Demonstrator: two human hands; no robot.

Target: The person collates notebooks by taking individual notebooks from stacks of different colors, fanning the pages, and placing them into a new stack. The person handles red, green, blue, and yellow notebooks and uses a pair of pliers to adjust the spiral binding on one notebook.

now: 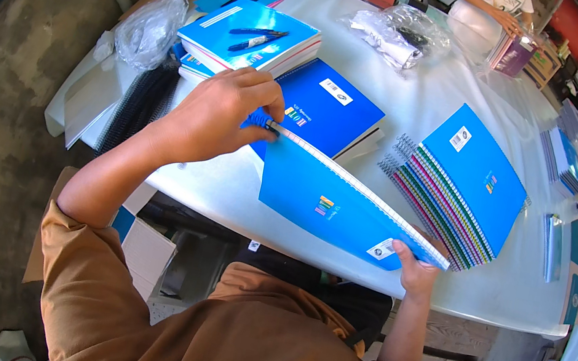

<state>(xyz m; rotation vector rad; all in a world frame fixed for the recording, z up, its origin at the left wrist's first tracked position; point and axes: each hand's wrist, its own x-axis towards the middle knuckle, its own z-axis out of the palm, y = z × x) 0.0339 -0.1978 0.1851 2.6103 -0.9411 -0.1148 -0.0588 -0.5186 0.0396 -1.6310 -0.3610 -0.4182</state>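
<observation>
A light blue notebook (296,186) is held at a slant above the near table edge, its punched long edge facing up. At the left end of that edge, my left hand (228,108) is closed in a pinch on a blue spiral coil (258,121). My right hand (415,271) grips the notebook's right end, thumb on the cover near a white label. Behind it lies a dark blue notebook (333,107) on some loose sheets. To the right, a stack of spiral notebooks (470,182) shows coils of several colours.
Pens (255,42) lie on a thick blue-covered stack (215,28) at the back left. Near it are a clear plastic bag (149,32) and a bundle of black coils (141,108). Crumpled plastic (399,36) sits farther back. A co-worker (492,15) handles books at the far right.
</observation>
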